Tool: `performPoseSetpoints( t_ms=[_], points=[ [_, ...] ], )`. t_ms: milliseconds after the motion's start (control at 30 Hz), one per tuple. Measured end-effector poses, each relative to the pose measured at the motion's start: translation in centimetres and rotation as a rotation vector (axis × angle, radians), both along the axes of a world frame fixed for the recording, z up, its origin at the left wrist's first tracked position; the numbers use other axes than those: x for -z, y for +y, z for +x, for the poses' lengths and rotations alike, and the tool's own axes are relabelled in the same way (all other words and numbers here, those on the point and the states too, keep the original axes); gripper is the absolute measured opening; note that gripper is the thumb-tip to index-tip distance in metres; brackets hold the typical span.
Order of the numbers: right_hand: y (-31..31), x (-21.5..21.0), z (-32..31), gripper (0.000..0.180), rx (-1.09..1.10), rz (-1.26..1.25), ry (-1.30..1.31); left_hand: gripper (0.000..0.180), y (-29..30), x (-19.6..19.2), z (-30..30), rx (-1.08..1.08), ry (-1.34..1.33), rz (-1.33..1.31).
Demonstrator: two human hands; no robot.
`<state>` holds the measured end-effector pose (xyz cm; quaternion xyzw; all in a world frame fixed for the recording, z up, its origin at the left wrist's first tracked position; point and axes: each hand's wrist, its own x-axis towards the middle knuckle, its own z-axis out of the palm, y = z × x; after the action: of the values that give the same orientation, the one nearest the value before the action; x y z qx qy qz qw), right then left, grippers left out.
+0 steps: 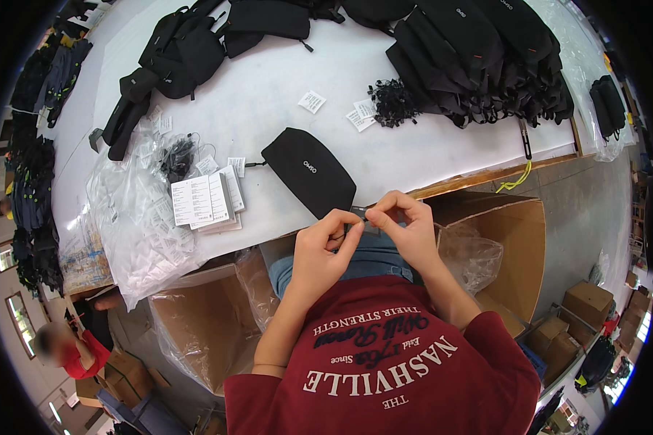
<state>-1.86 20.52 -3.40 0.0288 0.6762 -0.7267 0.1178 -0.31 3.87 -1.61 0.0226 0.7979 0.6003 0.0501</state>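
Note:
A black fabric pouch (305, 168) lies slantwise on the white table, its near end beside my hands and a short black cord with a pull (255, 164) sticking out from its far-left end. Just off the table's front edge, my left hand (326, 243) is closed in a pinch. My right hand (406, 226) pinches from the other side, its fingertips almost meeting the left ones. Between the fingertips shows a small, thin black cord (363, 217) beside the pouch's near end; its exact shape is mostly hidden.
Printed white cards (199, 201) and a plastic bag of labels (149, 225) lie at left. Black cord pulls (393, 103) sit by stacked black pouches (479, 58) at back right; black bags (181, 61) lie back left. Cardboard boxes (519, 246) stand below the edge. A person in red (85, 355) is far left.

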Motion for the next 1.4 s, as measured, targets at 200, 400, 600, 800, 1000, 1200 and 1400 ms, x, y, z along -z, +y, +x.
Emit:
performPoseSetpoints(
  t_ms=[200, 400, 600, 800, 1000, 1200, 1400],
  points=[
    [0.2, 0.3, -0.1, 0.016, -0.047, -0.092, -0.050, 0.006, -0.4, 0.0, -0.2, 0.083, -0.042, 0.023],
    [0.9, -0.3, -0.5, 0.016, -0.183, -0.036, -0.035, 0.011, -0.8, -0.6, -0.5, 0.100, -0.098, 0.043],
    [0.9, 0.1, -0.4, 0.014, -0.304, -0.151, -0.105, 0.012, -1.8, 0.7, -0.2, 0.156, -0.155, 0.140],
    [-1.4, -0.8, -3.9, 0.024, -0.345, 0.430, 0.433, 0.013, -1.5, -0.2, 1.1, 0.258, -0.196, 0.020],
    [-5.7, 3.6, -3.7, 0.069, -0.382, 0.951, 0.526, 0.012, -0.5, 0.0, 1.9, 0.470, 0.065, -0.154],
    [-1.7, 1.1, -4.4, 0.053, -0.330, 0.319, 0.210, 0.031, -3.7, -0.2, -0.4, 0.177, 0.258, -0.246],
    [0.4, -1.4, -3.7, 0.050, -0.458, 0.020, 0.032, 0.043, -4.8, 0.5, -2.0, 0.120, 0.526, -0.661]
  ],
)
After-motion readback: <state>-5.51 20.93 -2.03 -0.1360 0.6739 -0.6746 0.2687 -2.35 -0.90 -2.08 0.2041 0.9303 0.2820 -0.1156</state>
